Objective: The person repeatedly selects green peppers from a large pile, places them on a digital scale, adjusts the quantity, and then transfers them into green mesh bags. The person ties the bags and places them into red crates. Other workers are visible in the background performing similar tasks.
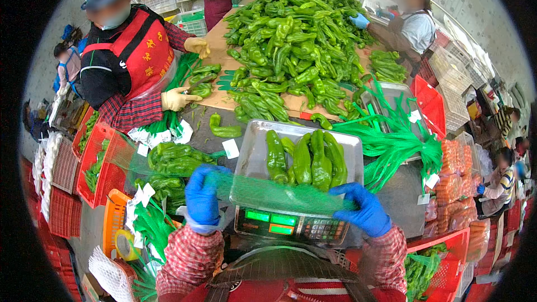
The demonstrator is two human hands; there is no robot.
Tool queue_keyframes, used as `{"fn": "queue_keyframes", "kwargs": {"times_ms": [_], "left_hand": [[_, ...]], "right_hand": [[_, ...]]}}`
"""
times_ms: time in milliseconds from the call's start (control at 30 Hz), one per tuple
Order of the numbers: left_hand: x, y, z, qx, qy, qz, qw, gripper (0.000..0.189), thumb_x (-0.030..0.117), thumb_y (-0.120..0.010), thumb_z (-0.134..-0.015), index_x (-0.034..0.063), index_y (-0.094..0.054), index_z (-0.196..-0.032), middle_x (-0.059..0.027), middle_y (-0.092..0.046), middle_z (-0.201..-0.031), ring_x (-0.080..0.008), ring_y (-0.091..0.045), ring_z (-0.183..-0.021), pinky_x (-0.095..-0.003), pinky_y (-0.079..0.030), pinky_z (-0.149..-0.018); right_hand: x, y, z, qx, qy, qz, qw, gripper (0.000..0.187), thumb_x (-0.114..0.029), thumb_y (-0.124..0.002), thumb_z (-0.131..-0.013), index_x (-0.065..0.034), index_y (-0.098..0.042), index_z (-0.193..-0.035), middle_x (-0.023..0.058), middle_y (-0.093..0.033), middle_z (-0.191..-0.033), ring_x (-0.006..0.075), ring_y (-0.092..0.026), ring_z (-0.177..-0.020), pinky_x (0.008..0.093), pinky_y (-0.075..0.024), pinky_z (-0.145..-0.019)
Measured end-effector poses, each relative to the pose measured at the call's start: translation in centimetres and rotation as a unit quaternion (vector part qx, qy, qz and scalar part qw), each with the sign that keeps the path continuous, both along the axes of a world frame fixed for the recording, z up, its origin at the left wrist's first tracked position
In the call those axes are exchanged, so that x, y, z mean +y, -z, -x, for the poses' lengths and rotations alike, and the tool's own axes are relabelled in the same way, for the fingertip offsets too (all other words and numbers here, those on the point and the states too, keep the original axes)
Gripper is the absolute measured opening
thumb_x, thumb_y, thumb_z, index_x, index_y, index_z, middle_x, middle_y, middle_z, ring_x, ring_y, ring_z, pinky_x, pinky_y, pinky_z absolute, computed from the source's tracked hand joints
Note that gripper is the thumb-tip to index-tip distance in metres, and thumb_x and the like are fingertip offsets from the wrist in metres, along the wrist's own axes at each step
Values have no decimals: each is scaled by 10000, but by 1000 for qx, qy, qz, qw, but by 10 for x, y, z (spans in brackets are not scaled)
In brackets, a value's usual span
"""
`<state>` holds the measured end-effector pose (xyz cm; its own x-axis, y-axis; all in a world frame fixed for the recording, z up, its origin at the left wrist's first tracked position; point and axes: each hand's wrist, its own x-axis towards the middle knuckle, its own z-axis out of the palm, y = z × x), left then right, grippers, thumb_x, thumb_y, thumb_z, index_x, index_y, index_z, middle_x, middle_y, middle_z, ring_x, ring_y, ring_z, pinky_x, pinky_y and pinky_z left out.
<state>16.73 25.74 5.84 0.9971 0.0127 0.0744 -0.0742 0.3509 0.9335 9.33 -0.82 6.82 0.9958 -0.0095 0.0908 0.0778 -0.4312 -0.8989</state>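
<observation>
A green mesh bag is stretched between my two blue-gloved hands, in front of me. One end is gripped by my left hand, and the other by my right hand. Behind and partly under the mesh lies the metal pan of a digital scale, holding several long green peppers. Below the pan, the scale's lit display and keypad face me. Bunched green peppers, apparently in mesh, lie beyond my left hand. Loose green mesh bags with white tags spread over the right side.
A large heap of green peppers covers the cardboard ahead. At left, a co-worker's gloved hand is beside peppers; another co-worker's hand touches the heap. Yellow tape and an orange basket stand near my left arm, a red crate at right.
</observation>
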Motion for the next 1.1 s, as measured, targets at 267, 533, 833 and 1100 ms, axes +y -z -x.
{"fn": "queue_keyframes", "kwargs": {"times_ms": [267, 533, 833, 1100], "left_hand": [[-26, 1, 35, -50, 343, -231, 909, 127, 122, -537, -755, 41, -544, -853, -90, -567, -766, -177, -541, -671, -270, -432, -628], [-4, 19, -1, -23, 41, -105, 993, 74, 78, -482, -771, 27, -503, -821, -53, -545, -728, -112, -485, -620, -233, -402, -588], [-26, -6, 38, -152, 341, -338, 864, 160, 81, -549, -731, 35, -521, -882, -73, -554, -728, -151, -537, -647, -265, -434, -574], [-5, 11, -14, 16, 35, 39, 998, 62, 85, -457, -745, 37, -469, -783, -72, -519, -696, -160, -505, -616, -268, -424, -568]], "right_hand": [[-31, 26, -14, -152, 229, -231, 933, 87, -118, -474, -799, -44, -518, -790, 55, -515, -731, 125, -493, -654, 248, -405, -602], [-11, -4, 3, -25, 63, -101, 993, 186, -113, -558, -728, -41, -546, -898, 1, -503, -600, 99, -466, -504, 235, -399, -490], [-40, 36, -11, -138, 224, -248, 932, 115, -145, -542, -731, -47, -548, -789, 33, -532, -730, 128, -500, -632, 239, -412, -571], [5, -8, 17, 25, 5, 26, 999, 152, -97, -558, -713, -39, -549, -853, 26, -553, -758, 96, -499, -670, 222, -412, -592]]}}
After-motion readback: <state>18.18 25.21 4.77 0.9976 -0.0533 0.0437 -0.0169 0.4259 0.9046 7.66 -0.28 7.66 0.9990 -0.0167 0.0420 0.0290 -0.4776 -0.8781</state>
